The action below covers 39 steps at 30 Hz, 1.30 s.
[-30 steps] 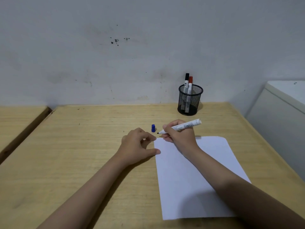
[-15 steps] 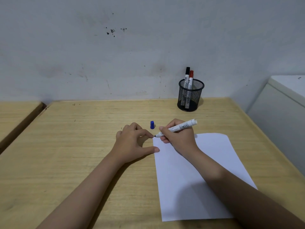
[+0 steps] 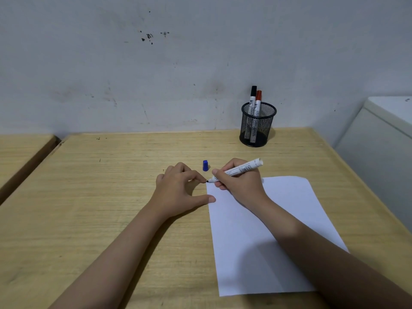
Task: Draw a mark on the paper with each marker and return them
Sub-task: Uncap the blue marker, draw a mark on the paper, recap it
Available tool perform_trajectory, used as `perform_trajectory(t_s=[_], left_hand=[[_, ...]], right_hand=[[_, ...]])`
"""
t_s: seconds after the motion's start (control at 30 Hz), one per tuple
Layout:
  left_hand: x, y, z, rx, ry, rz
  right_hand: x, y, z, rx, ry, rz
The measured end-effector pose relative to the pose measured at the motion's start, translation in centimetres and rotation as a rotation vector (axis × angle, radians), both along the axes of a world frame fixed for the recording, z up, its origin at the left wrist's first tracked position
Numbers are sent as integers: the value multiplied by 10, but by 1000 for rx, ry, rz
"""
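Observation:
A white sheet of paper (image 3: 267, 230) lies on the wooden desk (image 3: 100, 197). My right hand (image 3: 240, 181) grips an uncapped white marker (image 3: 243, 169), its dark tip at the paper's top left corner. The marker's blue cap (image 3: 205, 165) stands on the desk just beyond the tip. My left hand (image 3: 178, 190) rests on the desk beside the paper, thumb on its left edge, fingers curled and holding nothing. A black mesh pen cup (image 3: 257, 126) at the back holds a black-capped marker (image 3: 252, 97) and a red-capped marker (image 3: 258, 100).
A grey wall rises right behind the desk. A white cabinet (image 3: 383, 139) stands close to the desk's right edge. Another wooden desk (image 3: 20, 152) sits to the left across a narrow gap.
The marker tip has come down and left to the paper's top left corner. My left hand has stayed at the paper's edge. The view has tilted slightly.

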<state>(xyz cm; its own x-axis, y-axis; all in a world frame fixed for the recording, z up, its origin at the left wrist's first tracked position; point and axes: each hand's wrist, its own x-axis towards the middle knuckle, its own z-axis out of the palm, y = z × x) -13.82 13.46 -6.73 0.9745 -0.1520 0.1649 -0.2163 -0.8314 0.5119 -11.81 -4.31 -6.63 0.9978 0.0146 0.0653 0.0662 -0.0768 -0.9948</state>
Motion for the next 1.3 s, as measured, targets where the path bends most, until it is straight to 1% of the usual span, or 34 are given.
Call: perform_trajectory(t_s=[0.23, 0.57, 0.67, 0.73, 0.83, 0.93, 0.97, 1.03, 1.13, 1.23, 1.3], left_hand=[[1, 0, 1, 31, 6, -16], [1, 1, -2, 42, -23, -15], [1, 1, -1, 45, -23, -12], [0, 1, -1, 44, -14, -12], [0, -1, 2, 16, 24, -15], [8, -3, 11, -162, 100, 31], [12, -4, 13, -207, 92, 40], [22, -8, 16, -234, 48, 31], [35, -18, 18, -222, 46, -20], [42, -24, 18, -153, 40, 5], [41, -24, 20, -236, 36, 77]], right_hand=[[1, 0, 1, -15, 21, 8], [3, -1, 0, 33, 52, 46], [2, -1, -1, 54, 41, 18], [2, -2, 0, 96, 27, -44], [3, -5, 4, 233, 46, -128], [3, -7, 9, 386, 111, -157], [4, -8, 10, 431, 131, -162], [4, -9, 11, 504, 161, -168], [4, -10, 11, 557, 179, -173], [3, -10, 13, 566, 182, -180], [3, -10, 16, 553, 162, -196]])
